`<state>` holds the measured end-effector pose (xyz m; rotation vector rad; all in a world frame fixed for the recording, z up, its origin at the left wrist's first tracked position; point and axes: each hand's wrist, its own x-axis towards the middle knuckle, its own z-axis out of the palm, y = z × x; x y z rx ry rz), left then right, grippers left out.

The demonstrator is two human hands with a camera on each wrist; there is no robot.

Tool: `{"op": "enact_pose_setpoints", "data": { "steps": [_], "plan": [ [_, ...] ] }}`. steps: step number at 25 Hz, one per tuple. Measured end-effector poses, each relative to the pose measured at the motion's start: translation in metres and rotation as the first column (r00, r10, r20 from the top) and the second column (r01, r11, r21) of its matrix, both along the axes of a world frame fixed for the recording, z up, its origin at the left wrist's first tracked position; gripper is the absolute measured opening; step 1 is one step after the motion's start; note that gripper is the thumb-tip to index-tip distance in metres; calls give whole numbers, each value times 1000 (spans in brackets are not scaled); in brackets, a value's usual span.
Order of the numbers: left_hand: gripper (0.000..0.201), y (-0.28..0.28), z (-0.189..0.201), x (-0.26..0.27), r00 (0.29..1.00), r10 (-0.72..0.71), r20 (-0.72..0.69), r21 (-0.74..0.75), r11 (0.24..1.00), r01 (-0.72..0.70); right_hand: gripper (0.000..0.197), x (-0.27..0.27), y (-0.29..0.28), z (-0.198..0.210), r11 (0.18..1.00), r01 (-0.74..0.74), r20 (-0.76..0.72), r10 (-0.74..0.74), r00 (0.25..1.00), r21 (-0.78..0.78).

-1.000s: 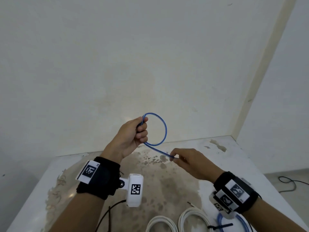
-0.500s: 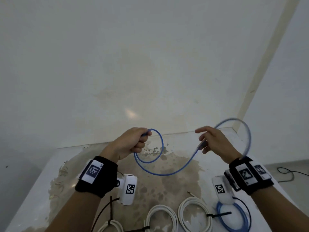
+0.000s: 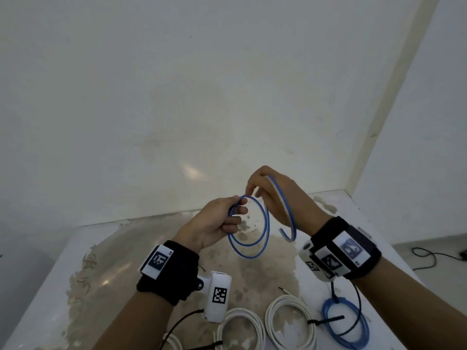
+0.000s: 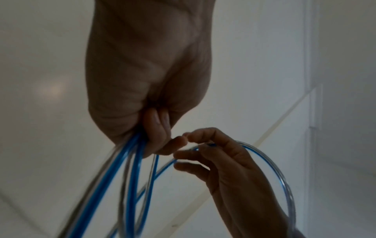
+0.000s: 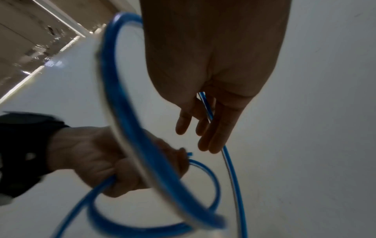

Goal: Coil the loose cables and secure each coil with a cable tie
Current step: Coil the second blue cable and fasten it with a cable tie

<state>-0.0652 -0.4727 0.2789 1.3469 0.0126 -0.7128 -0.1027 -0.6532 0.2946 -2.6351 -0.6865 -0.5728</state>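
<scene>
My left hand (image 3: 211,223) grips the gathered loops of the blue cable (image 3: 252,233), which hang above the table (image 3: 75,261). At two o'clock from it, my right hand (image 3: 275,195) pinches the next turn with loose fingers. Tied white coils (image 3: 290,322) and a tied blue coil (image 3: 346,324) lie at six o'clock.

The head view looks down from above; both wrist views look close along the fingers; all share the thin blue cable (image 3: 262,223).
</scene>
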Motion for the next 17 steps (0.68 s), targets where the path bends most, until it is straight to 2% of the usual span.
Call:
{"op": "enact_pose_setpoints", "data": {
  "steps": [3,4,6,8,10,12,13,15,17],
  "plan": [
    [26,-3,-3,4,998,61,-5,-56,997,-62,29,-13,21,-8,995,-62,13,63,998,-80],
    [23,-1,-4,6,999,46,-5,-67,997,-46,24,-19,28,-11,994,-83,-9,82,997,-77],
    [32,4,-5,10,999,-29,-37,-113,993,25,13,-32,39,-15,984,-122,2,124,992,-128],
    [41,9,-5,12,994,-79,-69,-120,990,70,15,-41,40,-20,959,-202,1,206,979,-197],
    [37,10,-5,10,991,-107,-82,-113,989,97,15,-50,41,-26,937,-240,-34,240,970,-252],
    [37,7,-6,9,993,-73,-94,-169,984,57,21,-61,38,-37,941,-245,-35,244,969,-234],
    [38,6,-9,10,995,-26,-92,-196,981,7,29,-66,34,-45,957,-229,-32,226,973,-178],
    [39,3,-15,12,993,115,-28,-211,970,-118,38,-77,26,-60,981,-170,-131,181,975,92],
    [36,-6,-21,9,969,242,59,-228,948,-223,34,-87,21,-73,906,-60,-334,215,918,420]
  ]
}}
